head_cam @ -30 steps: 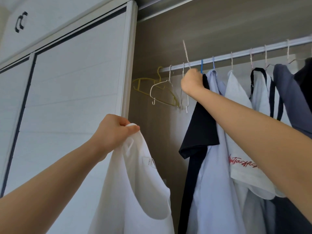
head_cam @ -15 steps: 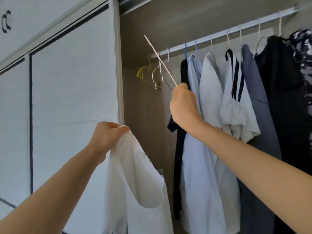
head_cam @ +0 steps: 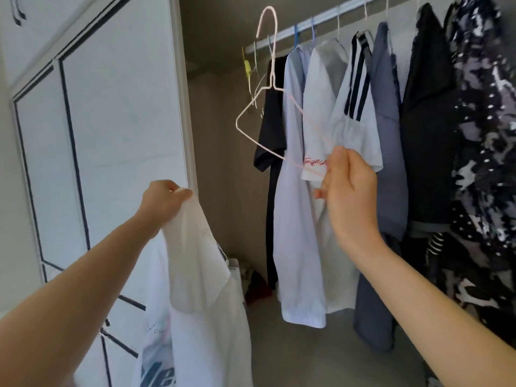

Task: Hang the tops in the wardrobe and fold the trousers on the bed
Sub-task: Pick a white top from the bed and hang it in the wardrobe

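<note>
White top (head_cam: 201,275) in left hand (head_cam: 162,203)

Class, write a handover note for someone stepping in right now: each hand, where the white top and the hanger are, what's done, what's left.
Left hand grips the white top, which hangs free.
Right hand pinches the pink wire hanger at one lower corner, clear of the rail.
Done: hung tops on the rail.
Left: slip the top onto the hanger and hook it up; trousers and bed are out of view.
</note>
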`<state>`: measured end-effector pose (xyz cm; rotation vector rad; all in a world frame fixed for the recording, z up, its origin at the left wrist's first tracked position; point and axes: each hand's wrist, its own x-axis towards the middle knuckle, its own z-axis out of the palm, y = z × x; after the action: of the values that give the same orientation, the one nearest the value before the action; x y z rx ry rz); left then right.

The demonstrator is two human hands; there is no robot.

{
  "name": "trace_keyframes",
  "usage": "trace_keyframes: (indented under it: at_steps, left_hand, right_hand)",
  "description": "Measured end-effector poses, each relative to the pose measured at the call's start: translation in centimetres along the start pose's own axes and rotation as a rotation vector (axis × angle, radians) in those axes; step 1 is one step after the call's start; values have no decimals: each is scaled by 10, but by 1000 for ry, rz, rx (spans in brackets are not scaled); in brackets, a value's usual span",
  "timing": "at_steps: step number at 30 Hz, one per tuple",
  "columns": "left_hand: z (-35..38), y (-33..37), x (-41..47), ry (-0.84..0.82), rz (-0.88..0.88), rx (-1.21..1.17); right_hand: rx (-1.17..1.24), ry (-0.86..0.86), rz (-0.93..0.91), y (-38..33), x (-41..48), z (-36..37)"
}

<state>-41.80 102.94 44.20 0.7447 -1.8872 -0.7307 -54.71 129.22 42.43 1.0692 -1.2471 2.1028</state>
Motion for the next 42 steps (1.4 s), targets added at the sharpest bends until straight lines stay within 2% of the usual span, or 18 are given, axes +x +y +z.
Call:
trace_keyframes:
  at_steps: [5, 10, 14, 20, 26, 32, 36, 40, 42]
  left_hand:
    - [1, 7, -14, 25, -15, 52]
    - [-6, 11, -27, 19, -75, 26]
    - [-7, 11, -33, 25, -118, 62]
    - [-19, -8, -37, -43, -154, 53]
    - [-30, -26, -43, -64, -209, 25]
    - [-14, -16, -45, -128, -145, 179]
    - [-6, -14, -47, -128, -100, 120]
    - [13, -1, -56, -257, -21, 98]
    - [19, 8, -61, -270, 5, 66]
  right_hand:
    - [182, -17, 58, 1, -13, -45]
    - [421, 59, 389, 26, -15, -75]
    - [452, 80, 537, 55, -26, -86]
    - [455, 90, 653, 80, -39, -87]
    - [330, 1, 657, 96, -55, -81]
    - [275, -37, 637, 95, -67, -61]
    - [231, -84, 615, 97, -64, -59]
    - [139, -217, 515, 97, -75, -44]
    - [160, -200, 521, 98, -83, -38]
